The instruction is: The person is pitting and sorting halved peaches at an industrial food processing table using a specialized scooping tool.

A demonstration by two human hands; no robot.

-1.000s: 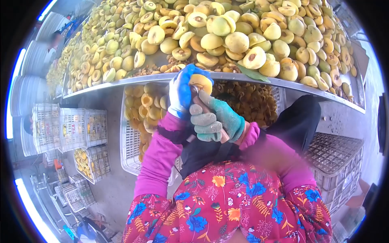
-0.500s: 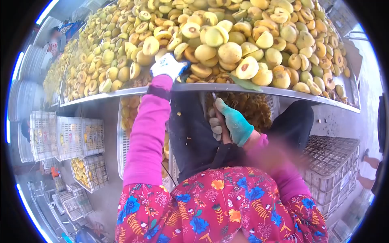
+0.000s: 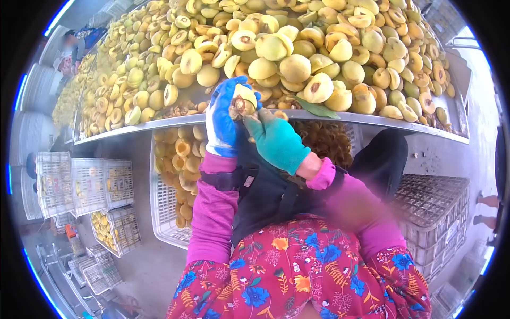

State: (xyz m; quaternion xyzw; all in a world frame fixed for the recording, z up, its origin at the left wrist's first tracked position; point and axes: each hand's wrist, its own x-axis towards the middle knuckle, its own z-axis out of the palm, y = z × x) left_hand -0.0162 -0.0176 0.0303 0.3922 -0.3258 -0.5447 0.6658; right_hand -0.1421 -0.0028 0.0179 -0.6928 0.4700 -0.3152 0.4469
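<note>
My left hand (image 3: pixel 226 114), in a white glove with blue fingers, is closed around a halved yellow peach (image 3: pixel 244 102). The peach's brown, pitted cut side shows, turned toward my right hand. My right hand (image 3: pixel 279 141), in a teal glove, presses its thumb and fingers at the peach's lower edge. It is closed on a slim hand tool, now almost wholly hidden by the glove; its exact kind cannot be made out. Both hands are above the front rim of a metal table (image 3: pixel 175 121), heaped with peach halves (image 3: pixel 295 68).
Below the table, a white crate (image 3: pixel 164 226) holds peach halves, and beside it lies a pile of brown scraps (image 3: pixel 324 141). A stack of grey crates (image 3: pixel 435 212) stands at right. More crates (image 3: pixel 85 181) are at left, with another person (image 3: pixel 69 53) beyond.
My left hand has come back from the fruit pile holding a peach half. My right hand has risen from near my lap to meet it, and the tool's tip is no longer plainly visible.
</note>
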